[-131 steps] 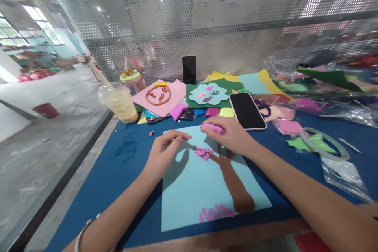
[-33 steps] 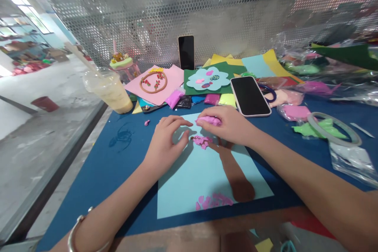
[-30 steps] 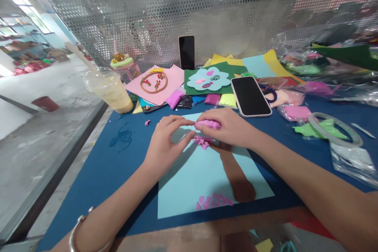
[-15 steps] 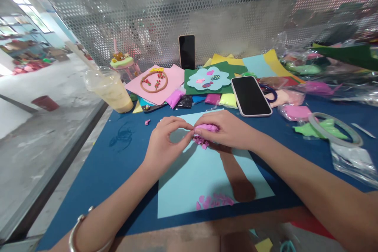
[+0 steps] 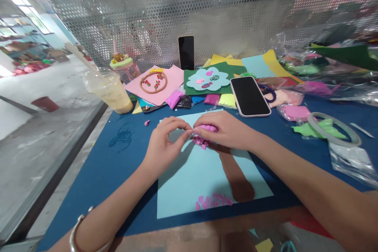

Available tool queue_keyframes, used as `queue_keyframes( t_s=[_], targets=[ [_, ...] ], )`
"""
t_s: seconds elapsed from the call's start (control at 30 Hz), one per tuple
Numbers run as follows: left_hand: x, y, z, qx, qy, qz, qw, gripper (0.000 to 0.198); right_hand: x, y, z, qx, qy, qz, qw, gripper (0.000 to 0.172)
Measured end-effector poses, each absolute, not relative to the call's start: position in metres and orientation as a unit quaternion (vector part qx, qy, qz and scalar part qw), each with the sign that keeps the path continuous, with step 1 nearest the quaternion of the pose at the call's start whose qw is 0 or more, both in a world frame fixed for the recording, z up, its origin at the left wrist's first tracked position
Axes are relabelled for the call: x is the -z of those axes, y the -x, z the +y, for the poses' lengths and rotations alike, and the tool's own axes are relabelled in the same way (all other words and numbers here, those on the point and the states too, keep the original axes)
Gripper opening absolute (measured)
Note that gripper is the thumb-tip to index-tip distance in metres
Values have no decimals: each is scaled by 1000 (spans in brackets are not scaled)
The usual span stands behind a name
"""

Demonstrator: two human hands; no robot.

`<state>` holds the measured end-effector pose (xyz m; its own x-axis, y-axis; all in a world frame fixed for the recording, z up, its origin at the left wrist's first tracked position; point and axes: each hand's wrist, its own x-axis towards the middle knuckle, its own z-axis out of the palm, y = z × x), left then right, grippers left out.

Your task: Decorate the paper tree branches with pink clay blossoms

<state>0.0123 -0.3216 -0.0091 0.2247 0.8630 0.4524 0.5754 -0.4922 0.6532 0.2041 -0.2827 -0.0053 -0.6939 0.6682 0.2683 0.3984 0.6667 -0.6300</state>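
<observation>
My right hand (image 5: 226, 128) is closed around a lump of pink modelling clay (image 5: 209, 128), above the upper part of a light blue sheet (image 5: 180, 179). The thumb and forefinger of my left hand (image 5: 165, 139) pinch together at the left edge of that clay, against my right fingertips; the small bit between them is mostly hidden. Right below lie crumbly pink clay pieces (image 5: 201, 141) at the top of a brown clay trunk (image 5: 238, 177). A patch of flattened pink clay bits (image 5: 213, 201) is stuck along the sheet's near edge.
A phone (image 5: 250, 96) lies behind my right hand; another phone (image 5: 186, 52) leans on the perforated metal panel (image 5: 224, 12). A drink cup (image 5: 110, 92) stands at the left table edge. Clay packets (image 5: 227, 100) line the back; a tape roll (image 5: 333, 130) lies right.
My left fingertips have shifted very slightly at the edge of the clay. The view has moved a little; otherwise the hands and clay stay in place.
</observation>
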Motion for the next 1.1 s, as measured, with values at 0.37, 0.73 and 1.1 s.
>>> queue_keyframes(
  t_s=[0.37, 0.73, 1.1],
  targets=[
    [11, -10, -320, -447, -708, 490, 241, 13, 6, -207, -280, -224, 342, -867, 287, 23],
    [10, -9, -320, -460, -655, 525, 290, 16, 3, -209, -279, -225, 373, -855, 281, 27],
    [12, -10, -318, -428, -687, 522, 269, 9, 2, -210, -279, -217, 390, -848, 285, 30]
  ],
)
